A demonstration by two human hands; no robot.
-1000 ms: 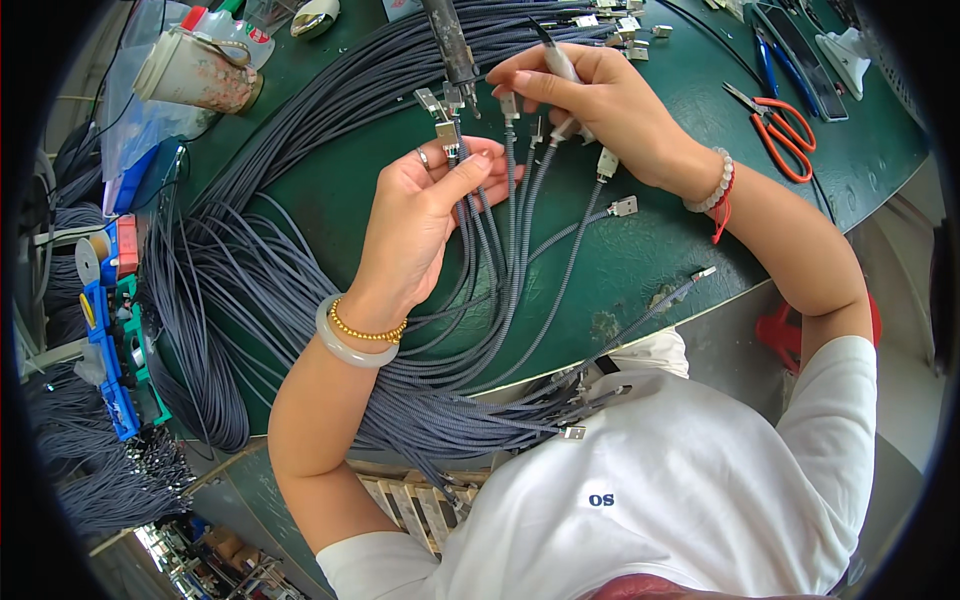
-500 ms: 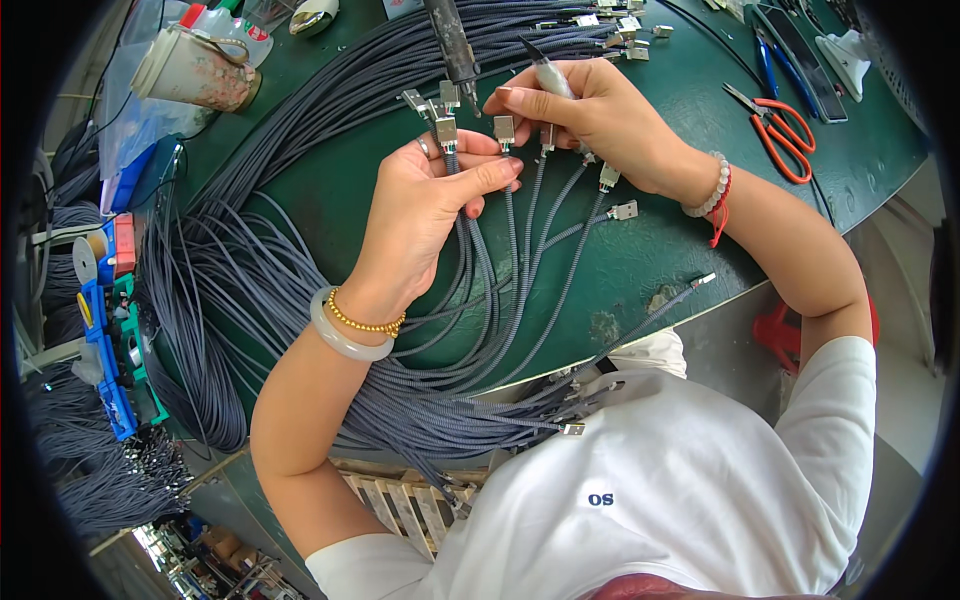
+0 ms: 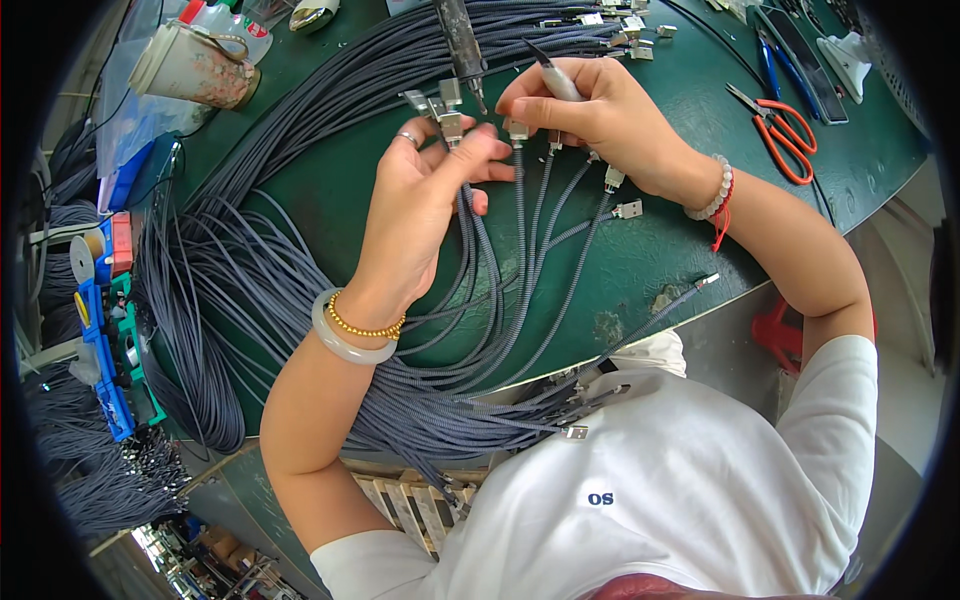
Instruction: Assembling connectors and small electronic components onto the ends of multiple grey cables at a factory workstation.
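Note:
My left hand (image 3: 415,190) is closed around several grey braided cables, their metal USB plugs (image 3: 451,127) standing up above the fingers. Its thumb and fingertips are smeared by motion. My right hand (image 3: 610,115) grips a pale-handled tool (image 3: 560,82) with a dark pointed tip, kind unclear, aimed up and left. At its fingertips is the metal plug of one cable (image 3: 519,190). More plugs (image 3: 613,179) hang just below that hand; whether its other fingers hold them is hidden. Between the hands a soldering iron (image 3: 462,45) points down, its tip close to the left-hand plugs.
A large bundle of grey cables (image 3: 270,180) curves over the green table (image 3: 690,225) and down toward my lap. Orange-handled cutters (image 3: 785,140), blue-handled pliers (image 3: 770,70) and a phone (image 3: 800,65) lie at the right. At the far left are a cup (image 3: 195,70) and blue bins (image 3: 108,390).
The plug between my hands has shifted slightly right, to my right fingertips. My left thumb has come off that cable and moved up and left.

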